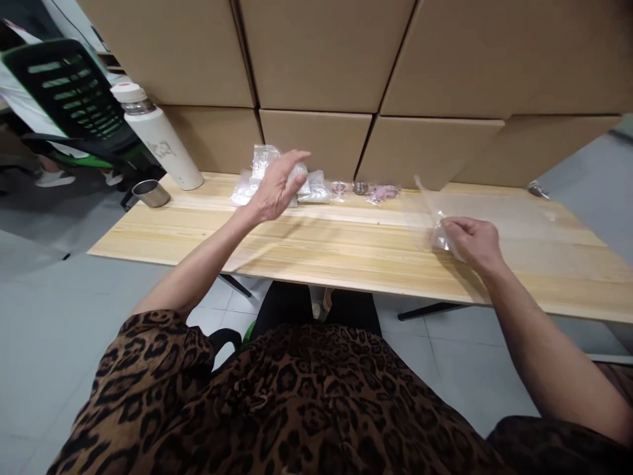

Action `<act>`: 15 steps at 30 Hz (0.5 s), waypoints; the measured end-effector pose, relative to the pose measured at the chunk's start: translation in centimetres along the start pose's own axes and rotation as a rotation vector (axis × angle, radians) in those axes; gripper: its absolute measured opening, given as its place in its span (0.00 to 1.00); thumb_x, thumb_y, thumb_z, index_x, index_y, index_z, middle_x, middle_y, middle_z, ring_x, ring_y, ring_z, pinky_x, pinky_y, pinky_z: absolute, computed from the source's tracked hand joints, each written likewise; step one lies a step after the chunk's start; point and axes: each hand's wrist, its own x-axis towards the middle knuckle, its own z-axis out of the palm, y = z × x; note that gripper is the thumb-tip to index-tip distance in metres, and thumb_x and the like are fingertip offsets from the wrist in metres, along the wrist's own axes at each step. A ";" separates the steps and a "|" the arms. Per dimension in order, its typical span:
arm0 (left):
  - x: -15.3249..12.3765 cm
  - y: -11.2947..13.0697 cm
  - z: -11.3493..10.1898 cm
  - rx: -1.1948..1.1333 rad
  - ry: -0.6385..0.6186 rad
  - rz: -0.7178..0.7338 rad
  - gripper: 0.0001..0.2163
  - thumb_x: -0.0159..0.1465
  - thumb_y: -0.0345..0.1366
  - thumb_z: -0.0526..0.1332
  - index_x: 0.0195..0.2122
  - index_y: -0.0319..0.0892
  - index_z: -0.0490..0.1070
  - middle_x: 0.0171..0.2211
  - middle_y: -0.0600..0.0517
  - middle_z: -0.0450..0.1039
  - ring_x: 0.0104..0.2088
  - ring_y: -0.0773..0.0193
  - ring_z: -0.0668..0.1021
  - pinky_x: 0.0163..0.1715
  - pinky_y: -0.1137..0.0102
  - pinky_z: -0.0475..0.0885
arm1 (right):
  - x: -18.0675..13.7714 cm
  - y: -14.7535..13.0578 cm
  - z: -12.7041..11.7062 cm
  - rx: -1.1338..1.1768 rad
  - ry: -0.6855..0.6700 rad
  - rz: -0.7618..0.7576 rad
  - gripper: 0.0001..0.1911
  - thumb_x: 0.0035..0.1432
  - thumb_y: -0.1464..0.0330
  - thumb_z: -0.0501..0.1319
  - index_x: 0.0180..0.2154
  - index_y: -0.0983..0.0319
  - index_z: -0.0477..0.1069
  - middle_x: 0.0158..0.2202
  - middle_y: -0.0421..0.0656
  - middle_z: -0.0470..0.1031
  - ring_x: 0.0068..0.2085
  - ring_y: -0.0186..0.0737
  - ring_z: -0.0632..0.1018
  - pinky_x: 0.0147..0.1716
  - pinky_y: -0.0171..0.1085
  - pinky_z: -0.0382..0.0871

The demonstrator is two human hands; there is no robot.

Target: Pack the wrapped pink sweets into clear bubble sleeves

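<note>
Plastic packaging (442, 239), clear and crumpled, is pinched between the thumb and fingers of a worker's right hand (472, 241) over the right half of a pale wooden table (316, 247). Translucent sheeting (529, 221) lies flat on the wood beyond and beside that wrist. The left hand (281, 188), its thumb standing wide of the extended fingers, is poised at a cluster of clear packets (314, 188) near the table's back edge; whether it touches them cannot be told. Just right of the cluster sit 3 small wrapped items: a pinkish round piece (339, 189), a dark piece (361, 189) and a pink bundle (383, 192). Cardboard boxes (316, 145), stacked 2 rows high in view, line the back. At the left end, a white bottle (161, 142) stands upright near a metal cup (155, 194). Behind it, a person in white occupies a green-framed chair (74, 99).
</note>
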 end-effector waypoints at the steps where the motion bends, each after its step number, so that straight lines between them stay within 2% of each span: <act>1: -0.8 1.3 0.9 -0.087 -0.023 -0.008 0.43 0.69 0.72 0.43 0.69 0.42 0.67 0.70 0.37 0.69 0.72 0.45 0.69 0.73 0.48 0.60 | -0.2 0.0 -0.3 0.048 0.067 0.032 0.14 0.66 0.66 0.56 0.41 0.66 0.78 0.45 0.56 0.83 0.44 0.46 0.82 0.45 0.40 0.72; 3: -2.6 3.9 3.0 -0.327 -0.103 -0.081 0.42 0.70 0.70 0.47 0.67 0.38 0.68 0.66 0.34 0.72 0.67 0.44 0.74 0.68 0.48 0.68 | -1.3 -1.0 -1.1 0.184 0.187 0.021 0.14 0.65 0.65 0.58 0.42 0.67 0.79 0.45 0.56 0.84 0.43 0.46 0.82 0.43 0.40 0.74; 5: -4.3 6.5 5.4 -0.614 -0.223 -0.210 0.41 0.71 0.69 0.49 0.67 0.35 0.68 0.63 0.31 0.75 0.60 0.46 0.80 0.63 0.50 0.74 | -3.3 -3.5 -1.4 0.328 0.247 -0.126 0.11 0.63 0.65 0.62 0.38 0.64 0.80 0.42 0.52 0.85 0.41 0.45 0.83 0.41 0.40 0.76; 6: -5.1 7.6 6.6 -0.768 -0.304 -0.301 0.41 0.70 0.69 0.51 0.68 0.35 0.67 0.62 0.29 0.74 0.56 0.48 0.82 0.59 0.52 0.76 | -4.5 -5.1 -1.4 0.363 0.229 -0.250 0.10 0.64 0.64 0.63 0.37 0.62 0.80 0.42 0.51 0.85 0.41 0.45 0.83 0.41 0.41 0.77; 8: -6.4 9.5 8.5 -1.022 -0.417 -0.516 0.41 0.70 0.68 0.54 0.71 0.38 0.62 0.62 0.27 0.74 0.47 0.52 0.85 0.51 0.56 0.81 | -7.2 -8.6 -0.6 0.381 0.144 -0.497 0.09 0.66 0.64 0.62 0.37 0.60 0.80 0.42 0.48 0.85 0.42 0.45 0.84 0.43 0.43 0.80; 10: -7.4 10.8 9.6 -1.169 -0.455 -0.689 0.39 0.70 0.61 0.61 0.73 0.40 0.57 0.57 0.31 0.77 0.41 0.57 0.86 0.45 0.61 0.82 | -9.7 -11.8 0.9 0.387 0.004 -0.665 0.10 0.69 0.67 0.60 0.39 0.59 0.80 0.42 0.48 0.85 0.43 0.44 0.84 0.43 0.43 0.82; 13: -8.4 11.4 9.5 -1.169 -0.347 -0.877 0.30 0.73 0.40 0.63 0.72 0.35 0.57 0.40 0.43 0.82 0.30 0.65 0.84 0.35 0.69 0.80 | -11.3 -14.5 3.1 0.415 -0.218 -0.839 0.14 0.73 0.70 0.55 0.40 0.60 0.80 0.42 0.48 0.84 0.42 0.42 0.84 0.42 0.43 0.82; 15: -8.9 10.7 8.4 -1.107 -0.292 -0.962 0.26 0.71 0.29 0.59 0.70 0.32 0.59 0.32 0.48 0.81 0.26 0.65 0.83 0.29 0.72 0.79 | -10.2 -14.7 3.8 0.434 -0.326 -0.860 0.15 0.75 0.67 0.55 0.39 0.60 0.80 0.41 0.46 0.84 0.41 0.41 0.84 0.40 0.42 0.82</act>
